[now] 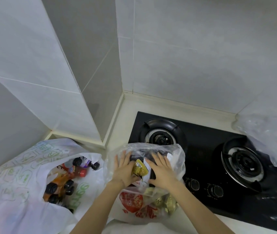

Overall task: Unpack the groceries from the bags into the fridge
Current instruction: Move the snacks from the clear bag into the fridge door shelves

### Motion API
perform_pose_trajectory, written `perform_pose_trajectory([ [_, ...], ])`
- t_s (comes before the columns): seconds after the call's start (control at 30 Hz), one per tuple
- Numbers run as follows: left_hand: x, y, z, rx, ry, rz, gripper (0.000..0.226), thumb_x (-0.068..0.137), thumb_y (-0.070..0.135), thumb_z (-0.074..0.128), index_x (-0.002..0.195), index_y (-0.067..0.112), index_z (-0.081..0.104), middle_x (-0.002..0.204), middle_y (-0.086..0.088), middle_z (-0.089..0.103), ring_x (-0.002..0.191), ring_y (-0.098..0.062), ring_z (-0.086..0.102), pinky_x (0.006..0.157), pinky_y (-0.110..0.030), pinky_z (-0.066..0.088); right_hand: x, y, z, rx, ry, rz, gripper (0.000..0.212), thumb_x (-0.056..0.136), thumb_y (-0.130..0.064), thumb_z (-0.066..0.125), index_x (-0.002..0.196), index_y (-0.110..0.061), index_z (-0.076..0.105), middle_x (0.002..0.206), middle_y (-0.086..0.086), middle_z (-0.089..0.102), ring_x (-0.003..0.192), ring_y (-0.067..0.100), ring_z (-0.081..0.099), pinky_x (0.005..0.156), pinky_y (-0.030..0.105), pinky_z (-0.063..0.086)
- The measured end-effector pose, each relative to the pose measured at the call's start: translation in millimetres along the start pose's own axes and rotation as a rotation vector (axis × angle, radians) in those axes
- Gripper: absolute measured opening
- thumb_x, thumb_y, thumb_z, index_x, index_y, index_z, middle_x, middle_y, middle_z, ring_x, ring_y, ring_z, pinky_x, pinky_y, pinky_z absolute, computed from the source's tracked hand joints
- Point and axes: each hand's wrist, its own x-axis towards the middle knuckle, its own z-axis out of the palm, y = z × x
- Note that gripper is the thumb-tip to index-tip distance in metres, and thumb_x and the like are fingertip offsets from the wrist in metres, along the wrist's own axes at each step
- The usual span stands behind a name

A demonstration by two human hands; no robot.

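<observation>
A clear plastic bag [175,154] with red print stands on the counter by the stove. Both hands are inside its mouth. My left hand [123,169] holds a yellow-gold packet [139,168] at the left side, fingers reaching forward. My right hand [161,169] lies with fingers spread on white packaging [147,174] and dark items in the bag. More gold packets [166,202] show through the bag's lower wall. A white bag with green print [21,166] stands to the left, open, holding several bottles with black caps [61,184].
A black two-burner gas hob [210,166] lies right of the clear bag, knobs near its front edge. Crumpled clear plastic [273,132] sits at the far right. Tiled walls enclose the counter corner [115,125] behind the bags.
</observation>
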Motion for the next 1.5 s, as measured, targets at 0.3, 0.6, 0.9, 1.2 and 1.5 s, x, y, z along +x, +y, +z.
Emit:
perform_pose_trajectory([
  [0.3, -14.6, 6.0, -6.2, -0.408, 0.234, 0.020, 0.038, 0.077, 0.032, 0.075, 0.094, 0.022, 0.042, 0.109, 0.009, 0.053, 0.124, -0.014, 0.041, 0.117, -0.041, 0.010, -1.9, -1.6, -6.5, 0.269, 0.014, -0.005, 0.088, 0.081, -0.059, 0.064, 0.153, -0.033, 0.019, 0.162, -0.004, 0.005, 0.149, 0.018, -0.005, 0.119, 0.039, 0.001],
  [0.6, -23.5, 19.1, -23.8, -1.005, 0.286, 0.004, 0.034, 0.084, -0.001, 0.065, 0.094, 0.026, 0.047, 0.087, -0.005, 0.069, 0.079, -0.021, 0.065, 0.073, -0.040, 0.054, -6.6, -5.2, -13.4, 0.644, 0.133, -0.071, 0.081, 0.075, -0.049, 0.076, 0.145, -0.031, 0.038, 0.147, -0.011, 0.042, 0.140, 0.010, 0.031, 0.114, 0.028, 0.025],
  [0.9, -22.7, 32.3, -34.9, -1.310, 0.272, 0.013, 0.018, 0.089, -0.001, 0.063, 0.096, 0.010, 0.051, 0.092, -0.015, 0.069, 0.083, -0.022, 0.067, 0.074, -0.031, 0.055, -7.5, -17.0, -24.2, 1.153, 0.146, 0.094, 0.075, 0.081, -0.016, 0.077, 0.141, -0.026, 0.033, 0.120, -0.008, 0.061, 0.108, 0.004, 0.060, 0.089, 0.019, 0.050],
  [1.2, -14.8, 29.7, -18.6, -0.576, 0.096, -0.105, 0.028, 0.097, 0.024, 0.053, 0.121, 0.009, 0.056, 0.110, -0.010, 0.066, 0.101, -0.027, 0.061, 0.083, -0.027, 0.045, -12.4, -5.7, -35.7, 1.216, 0.396, 0.286, 0.031, 0.082, -0.004, 0.072, 0.104, -0.018, 0.056, 0.096, 0.002, 0.069, 0.091, 0.016, 0.067, 0.082, 0.031, 0.056],
  [1.5, -3.5, 58.6, -6.3, -0.136, -0.134, -0.204, 0.065, 0.088, 0.046, 0.061, 0.132, 0.006, 0.035, 0.126, -0.013, 0.056, 0.113, -0.032, 0.058, 0.084, -0.037, 0.045, -14.1, 3.7, -49.6, 1.212, 0.455, 0.332, 0.025, 0.082, -0.001, 0.070, 0.095, -0.015, 0.056, 0.092, 0.004, 0.067, 0.088, 0.017, 0.065, 0.074, 0.021, 0.051],
])
